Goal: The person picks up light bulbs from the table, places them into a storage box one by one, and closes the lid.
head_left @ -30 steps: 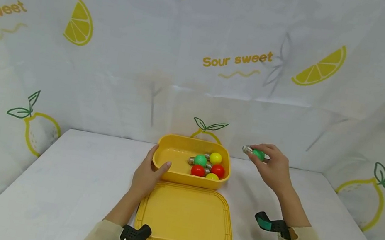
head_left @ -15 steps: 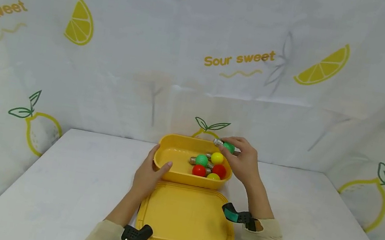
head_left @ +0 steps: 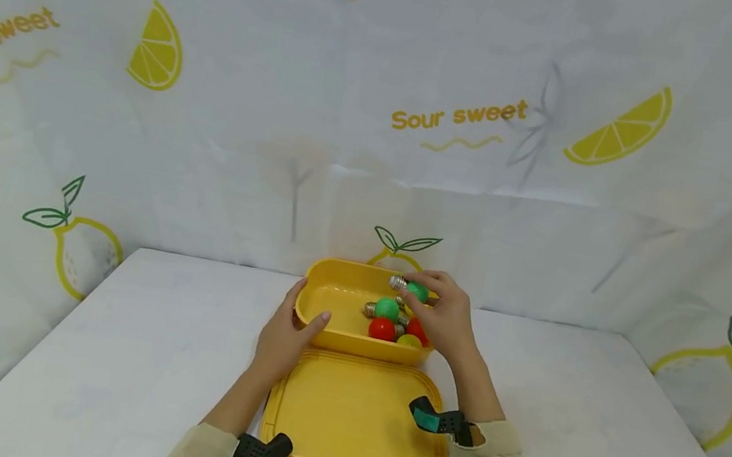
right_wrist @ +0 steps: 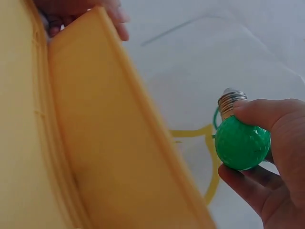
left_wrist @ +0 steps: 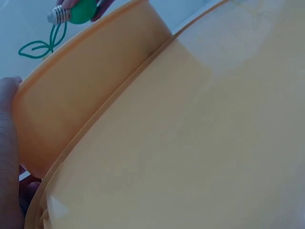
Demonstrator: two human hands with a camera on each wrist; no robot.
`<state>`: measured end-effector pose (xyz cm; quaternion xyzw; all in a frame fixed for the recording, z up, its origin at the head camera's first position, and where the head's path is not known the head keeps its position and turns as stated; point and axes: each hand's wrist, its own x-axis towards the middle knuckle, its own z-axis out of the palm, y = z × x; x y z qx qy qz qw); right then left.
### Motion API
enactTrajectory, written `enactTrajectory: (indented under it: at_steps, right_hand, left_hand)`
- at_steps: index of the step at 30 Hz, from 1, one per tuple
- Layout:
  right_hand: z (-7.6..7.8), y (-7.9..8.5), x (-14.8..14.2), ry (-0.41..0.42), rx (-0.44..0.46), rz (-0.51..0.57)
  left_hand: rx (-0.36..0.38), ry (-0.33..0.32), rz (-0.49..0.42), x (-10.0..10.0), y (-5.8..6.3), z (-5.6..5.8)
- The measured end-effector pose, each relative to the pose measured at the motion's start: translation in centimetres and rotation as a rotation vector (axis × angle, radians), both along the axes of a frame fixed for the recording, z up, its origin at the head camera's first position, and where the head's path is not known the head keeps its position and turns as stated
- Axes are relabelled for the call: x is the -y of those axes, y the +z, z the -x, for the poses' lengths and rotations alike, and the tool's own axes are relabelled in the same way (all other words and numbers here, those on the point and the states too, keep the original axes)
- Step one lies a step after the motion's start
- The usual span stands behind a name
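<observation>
My right hand pinches a green light bulb between thumb and fingers, its metal screw base pointing left, above the right part of a yellow plastic box. In the box lie another green bulb, a red bulb, a second red bulb partly covered by the hand, and a yellow bulb at the near wall. The other yellow bulb is hidden behind the right hand. At the box's left end, my left hand grips the wall, thumb at the near side and fingers round the outside.
A flat yellow lid lies on the white table just in front of the box. Behind the table hangs a white cloth printed with lemons. Both wrists wear dark camera mounts.
Carrying the green bulb, my right hand has come left from beside the box to over it, then dipped slightly. My left hand keeps its grip on the box.
</observation>
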<state>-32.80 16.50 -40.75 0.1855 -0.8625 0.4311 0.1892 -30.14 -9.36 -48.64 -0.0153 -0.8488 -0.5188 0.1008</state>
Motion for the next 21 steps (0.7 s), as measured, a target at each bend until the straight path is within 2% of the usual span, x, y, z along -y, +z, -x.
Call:
enactTrajectory:
  at_steps: [9, 14, 21]
  right_hand:
    - [0.3, -2.1, 1.0, -0.002, 0.049, -0.109]
    - [0.4, -2.4, 1.2, -0.038, 0.111, -0.206]
    - [0.2, -2.4, 1.5, -0.033, 0.166, -0.304]
  left_hand:
    - [0.002, -0.001, -0.003, -0.1, 0.0, 0.0]
    - [0.002, -0.001, -0.007, -0.1, 0.0, 0.0]
    - [0.003, 0.002, -0.003, -0.1, -0.1, -0.1]
